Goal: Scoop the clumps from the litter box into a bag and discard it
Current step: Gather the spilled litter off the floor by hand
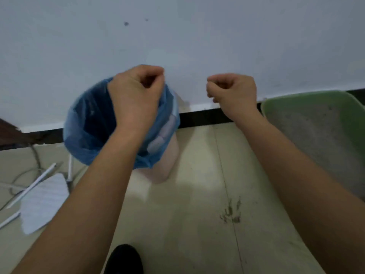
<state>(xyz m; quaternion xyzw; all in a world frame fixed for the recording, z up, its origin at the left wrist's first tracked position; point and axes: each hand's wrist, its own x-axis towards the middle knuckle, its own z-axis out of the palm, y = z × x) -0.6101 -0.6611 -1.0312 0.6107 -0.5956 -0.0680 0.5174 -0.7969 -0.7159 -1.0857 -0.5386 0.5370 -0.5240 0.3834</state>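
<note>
Litter box (308,96): green tub, grey litter inside, speckled.

Blue bag (87,125): thin translucent film, mouth wide open, draped over rim of pale bin (167,161); stands well left of litter box.

Left hand (136,95): above bag mouth, on side nearer litter box. Fingers (156,71) curled, thumb meeting tips right at raised bag edge. Blur hides whether film is pinched.

Right hand (235,93): between bag and litter box, clear of bag. Fingers (215,78) curled into loose fist, nothing seen inside.

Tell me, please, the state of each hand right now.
Left hand: curled over the bag; grip cannot be told.
Right hand: closed, nothing visible in it.
</note>
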